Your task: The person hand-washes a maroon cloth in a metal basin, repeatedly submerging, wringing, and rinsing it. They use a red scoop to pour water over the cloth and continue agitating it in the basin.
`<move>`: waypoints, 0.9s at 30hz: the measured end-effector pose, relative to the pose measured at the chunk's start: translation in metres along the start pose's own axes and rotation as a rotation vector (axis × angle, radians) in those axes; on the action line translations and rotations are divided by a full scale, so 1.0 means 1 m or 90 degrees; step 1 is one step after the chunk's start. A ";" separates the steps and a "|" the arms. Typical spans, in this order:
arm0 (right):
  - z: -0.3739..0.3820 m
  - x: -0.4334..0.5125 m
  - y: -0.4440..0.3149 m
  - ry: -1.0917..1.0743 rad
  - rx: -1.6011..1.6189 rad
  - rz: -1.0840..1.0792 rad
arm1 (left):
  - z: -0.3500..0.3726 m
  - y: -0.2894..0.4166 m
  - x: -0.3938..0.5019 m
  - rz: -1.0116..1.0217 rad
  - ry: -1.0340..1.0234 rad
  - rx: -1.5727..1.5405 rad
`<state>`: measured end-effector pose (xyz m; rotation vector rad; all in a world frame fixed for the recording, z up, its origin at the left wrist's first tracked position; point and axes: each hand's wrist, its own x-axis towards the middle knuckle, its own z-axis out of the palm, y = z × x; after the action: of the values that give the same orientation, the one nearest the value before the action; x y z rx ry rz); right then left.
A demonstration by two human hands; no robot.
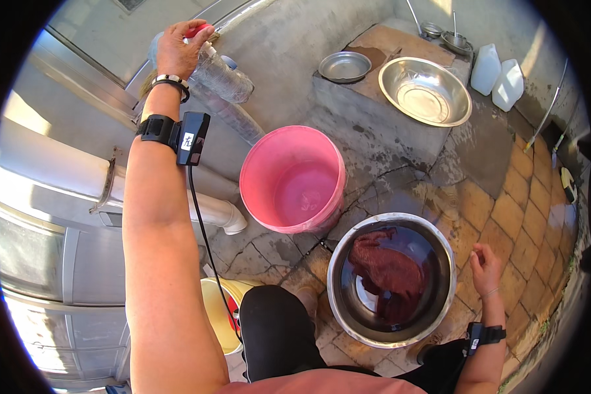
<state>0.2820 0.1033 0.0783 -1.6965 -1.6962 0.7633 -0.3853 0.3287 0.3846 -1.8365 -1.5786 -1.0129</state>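
Observation:
My left hand (180, 51) reaches far out at the upper left, its thumb and fingertips closed on a small red object (196, 31). What that object is cannot be told, as the fingers cover part of it. Just below and beside it are clear plastic bottles (226, 81) by the wall. My right hand (486, 271) hovers beside the metal basin (453, 276), fingers loosely curled, with nothing visible in it. Dark water fills part of this basin, and a dark red wet cloth (389, 271) lies in it.
A pink bucket (258, 162) with some liquid stands ahead. On a low concrete ledge (374, 113) rest a shiny wide basin (426, 91) and a smaller metal pan (344, 67). White jugs (507, 84) stand behind. A yellow bucket (219, 315) is by my leg; a white drainpipe (216, 212) runs left.

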 end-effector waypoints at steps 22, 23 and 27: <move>-0.006 -0.006 -0.019 0.017 -0.009 -0.057 | 0.009 -0.007 -0.016 -0.063 0.060 0.194; -0.008 -0.007 -0.028 0.008 -0.033 -0.053 | 0.010 0.003 -0.033 -0.044 0.045 0.107; 0.009 -0.028 -0.029 -0.071 -0.049 -0.007 | 0.015 0.130 -0.128 -0.083 -0.114 -0.164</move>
<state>0.2560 0.0757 0.0941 -1.7237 -1.8307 0.8093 -0.2614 0.2389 0.2843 -2.0671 -1.7616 -1.1860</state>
